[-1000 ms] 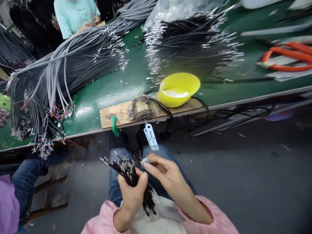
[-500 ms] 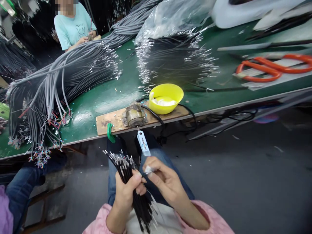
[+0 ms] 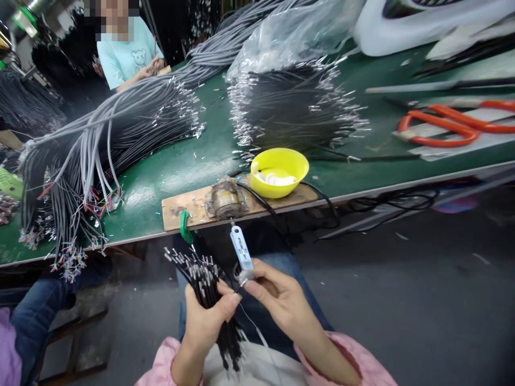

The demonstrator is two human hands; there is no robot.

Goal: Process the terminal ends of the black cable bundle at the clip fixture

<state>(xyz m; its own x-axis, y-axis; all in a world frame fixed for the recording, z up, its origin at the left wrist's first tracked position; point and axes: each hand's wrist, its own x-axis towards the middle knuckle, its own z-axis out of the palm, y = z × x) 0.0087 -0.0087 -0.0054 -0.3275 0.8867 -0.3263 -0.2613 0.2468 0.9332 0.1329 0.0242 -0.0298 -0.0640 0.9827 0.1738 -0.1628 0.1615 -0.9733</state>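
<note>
On the near side of a green table [image 3: 177, 171], a bundle of black wires [image 3: 205, 281] leans in the closed left hand [image 3: 205, 321]; just right of it, the right hand [image 3: 284, 303], beside a light-blue clip [image 3: 241, 247], pinches a small greyish wad [image 3: 245, 276].

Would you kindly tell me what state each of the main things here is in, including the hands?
Left hand, closed around the black cable bundle
Black cable bundle, gathered, silvery tips splayed
Right hand, pinching a whitish piece
Blue clip, jutting past the table edge
Yellow bowl, upright, holding white material
Clear bag, crumpled
Motor-like unit, on the board; running unclear
Orange-handled scissors, lying down, partly out of frame
</note>
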